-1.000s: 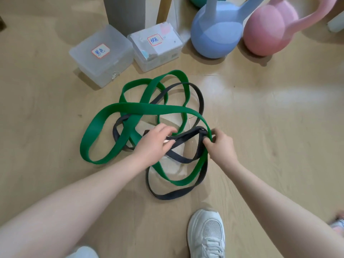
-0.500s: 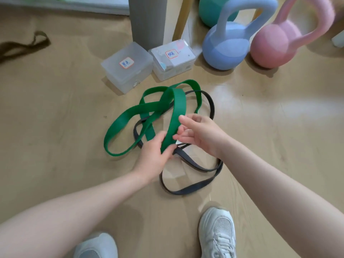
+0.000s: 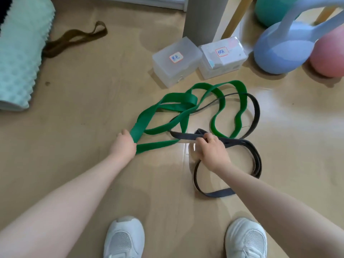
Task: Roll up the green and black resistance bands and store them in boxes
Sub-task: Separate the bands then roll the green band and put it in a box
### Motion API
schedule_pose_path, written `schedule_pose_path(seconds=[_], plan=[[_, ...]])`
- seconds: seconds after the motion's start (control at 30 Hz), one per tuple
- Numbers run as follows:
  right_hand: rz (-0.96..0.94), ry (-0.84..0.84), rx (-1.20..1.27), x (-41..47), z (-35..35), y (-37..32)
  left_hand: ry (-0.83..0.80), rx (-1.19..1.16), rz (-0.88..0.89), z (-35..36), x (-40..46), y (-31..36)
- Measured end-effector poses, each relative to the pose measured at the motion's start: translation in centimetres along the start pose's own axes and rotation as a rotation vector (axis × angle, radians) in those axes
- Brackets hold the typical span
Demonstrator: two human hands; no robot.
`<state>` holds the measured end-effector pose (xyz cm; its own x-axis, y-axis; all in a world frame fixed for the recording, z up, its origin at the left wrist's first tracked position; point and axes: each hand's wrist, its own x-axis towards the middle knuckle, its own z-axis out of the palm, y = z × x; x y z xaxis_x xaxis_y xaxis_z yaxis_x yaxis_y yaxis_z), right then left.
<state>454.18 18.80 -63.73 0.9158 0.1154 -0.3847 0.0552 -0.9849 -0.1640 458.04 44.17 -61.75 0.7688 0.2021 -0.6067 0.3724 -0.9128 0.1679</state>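
Wood-look floor (image 3: 78,112) across the whole frame, pale and smooth, glare patch at centre right. Ridged mint foam roll (image 3: 20,58) at upper left, brown strap (image 3: 74,38) lying just beside it. Grey post (image 3: 203,15) at top centre; blue kettlebell (image 3: 283,47), pink kettlebell (image 3: 329,54) and teal kettlebell (image 3: 270,10) crowded into the upper right. Two frosted lidded boxes just below the post, side by side: left box (image 3: 176,62) and right box (image 3: 223,56), each with a small handwritten label, lids on. Green band (image 3: 188,103) sprawled in loose loops at centre, just below the boxes, crossing over and under the black band (image 3: 255,112), which trails from centre down to lower right. Still tangled together, neither rolled yet. Left hand (image 3: 123,144) at centre left, fingers curled round a folded end of the green band, pulling it leftward by the look of it. Right hand (image 3: 210,149) at centre, pinching a flat stretch of the black band between thumb and fingers. Likely light, soft and floppy, somewhat grippy rubber, prone to springing back out of a coil; best taken at a flat folded end and wound tight, once loops are drawn apart. White shoes (image 3: 123,237) at bottom edge.
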Motion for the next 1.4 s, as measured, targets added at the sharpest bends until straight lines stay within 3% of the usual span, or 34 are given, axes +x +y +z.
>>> schedule_pose_path(seconds=[0.07,0.17,0.27,0.43,0.57,0.73,0.8,0.9,1.07,1.13,1.23,1.33,1.4], plan=[[0.016,0.045,-0.017,0.0,0.2,-0.5,0.083,0.035,0.027,0.4,0.3,0.4],[-0.035,0.065,0.03,0.8,0.0,-1.4,0.244,0.119,0.361,0.7,0.1,2.7],[-0.044,-0.037,0.174,2.6,-0.1,-2.2,0.245,0.217,0.611,1.3,0.5,5.5],[0.026,0.004,0.274,3.7,-0.4,-1.8,0.058,0.131,0.43,2.9,2.4,8.0],[0.079,0.162,0.425,2.2,-1.6,0.5,0.151,-0.017,0.407,3.1,2.8,8.4],[0.325,0.316,0.508,-0.9,-3.3,5.7,0.317,-0.381,0.371,1.2,3.3,8.4],[0.333,0.237,0.382,-2.4,-3.3,7.7,0.342,-0.374,0.339,0.3,3.5,8.5],[0.29,-0.042,0.284,-4.9,-2.0,9.2,0.328,-0.241,0.36,0.3,2.7,8.4],[0.175,-0.48,0.165,-6.9,0.5,7.8,0.183,-0.065,0.278,1.5,1.7,8.1],[0.16,-0.558,0.061,-6.3,0.9,7.1,0.128,0.04,0.271,1.6,1.3,8.3],[0.288,-0.301,0.304,-4.3,-0.2,7.0,0.127,0.083,0.337,1.8,0.7,9.0],[0.371,0.127,0.472,-1.5,-2.2,8.1,0.244,0.046,0.561,1.8,0.2,11.2],[0.462,0.257,0.548,0.3,-3.0,9.5,0.221,-0.002,0.673,2.1,0.0,13.4]])
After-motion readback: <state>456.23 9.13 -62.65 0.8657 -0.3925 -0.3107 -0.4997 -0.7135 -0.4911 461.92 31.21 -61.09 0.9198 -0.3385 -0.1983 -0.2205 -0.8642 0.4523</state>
